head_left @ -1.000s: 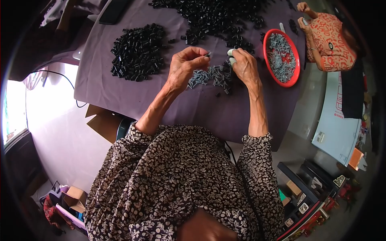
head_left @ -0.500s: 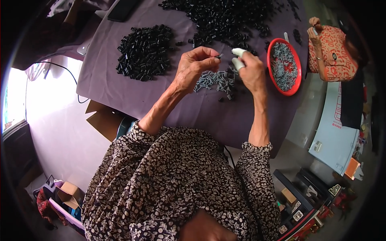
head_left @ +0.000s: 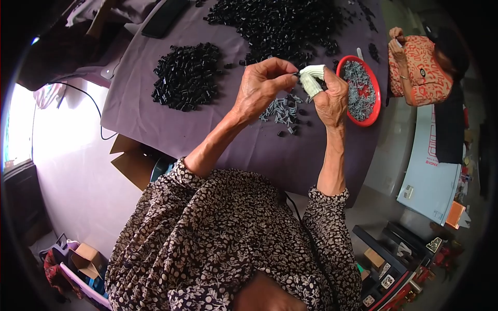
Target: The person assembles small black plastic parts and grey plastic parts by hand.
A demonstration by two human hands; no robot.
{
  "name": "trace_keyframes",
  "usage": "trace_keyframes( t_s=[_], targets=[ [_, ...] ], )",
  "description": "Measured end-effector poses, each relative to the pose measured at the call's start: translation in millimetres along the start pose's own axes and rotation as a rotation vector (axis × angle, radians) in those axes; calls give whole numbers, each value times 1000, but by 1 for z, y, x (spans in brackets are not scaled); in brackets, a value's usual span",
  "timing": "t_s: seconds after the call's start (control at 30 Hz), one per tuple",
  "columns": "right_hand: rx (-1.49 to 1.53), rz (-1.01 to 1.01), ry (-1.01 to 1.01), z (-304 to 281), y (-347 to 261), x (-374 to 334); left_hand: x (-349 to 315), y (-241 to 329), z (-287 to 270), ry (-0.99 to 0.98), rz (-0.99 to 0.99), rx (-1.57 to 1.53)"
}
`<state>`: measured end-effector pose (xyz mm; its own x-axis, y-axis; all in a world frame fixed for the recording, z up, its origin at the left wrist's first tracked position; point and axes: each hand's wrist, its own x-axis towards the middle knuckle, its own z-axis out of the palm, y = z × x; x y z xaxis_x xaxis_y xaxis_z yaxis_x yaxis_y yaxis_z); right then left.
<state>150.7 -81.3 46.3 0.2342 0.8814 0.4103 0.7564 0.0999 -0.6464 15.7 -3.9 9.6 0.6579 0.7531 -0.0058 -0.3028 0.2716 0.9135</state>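
Note:
My left hand (head_left: 264, 87) pinches a small black plastic piece (head_left: 296, 74) between thumb and forefinger. Against its other end press the thumb and forefinger of my right hand (head_left: 332, 101), both wearing white finger covers (head_left: 313, 78); they largely hide what is between them. Below the two hands, a loose heap of small grey screws (head_left: 281, 112) lies on the purple tablecloth (head_left: 233, 142), with a few black pieces beside it. A rounded pile of black pieces (head_left: 185, 78) sits left of my left hand. Beyond both hands spreads a larger black pile (head_left: 280, 26).
A red plate (head_left: 378, 96) of grey screws stands right of my right hand. A dark phone-like slab (head_left: 165, 18) lies at the far left. Another person in an orange patterned top (head_left: 423, 70) works at the right. An opened cardboard box (head_left: 129, 163) is below the table's left side.
My right hand was apart from the left with its fingers spread; its covered fingertips have come to the piece in my left hand. The view has shifted slightly.

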Motion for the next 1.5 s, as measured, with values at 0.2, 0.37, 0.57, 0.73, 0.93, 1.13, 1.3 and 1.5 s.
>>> trace_keyframes(
  t_s=[0.2, 0.37, 0.57, 0.73, 0.93, 1.13, 1.3, 1.5],
  targets=[
    [0, 32, -39, -9, 2, 8, 8, 9, 4, -6, 55, 66],
    [37, 303, -13, 3, 39, -9, 18, 4, -2, -2, 9, -125],
    [-393, -111, -238, 40, 89, -29, 14, 3, -18, 78, 3, -108],
    [-461, -210, -380, 41, 95, -26, 13, 4, -21, 87, -42, -137],
    [-374, -176, -294, 40, 94, -23, 14, -5, -22, 116, -95, -229],
    [335, 292, -16, 26, 38, -13, 12, -17, -16, 151, -127, -322],
    [156, 106, 68, 26, 7, -3, 6, -10, -5, 82, -120, -442],
    [-83, -49, 120, 29, 2, -1, 4, -5, -5, 83, -99, -454]
  ],
)
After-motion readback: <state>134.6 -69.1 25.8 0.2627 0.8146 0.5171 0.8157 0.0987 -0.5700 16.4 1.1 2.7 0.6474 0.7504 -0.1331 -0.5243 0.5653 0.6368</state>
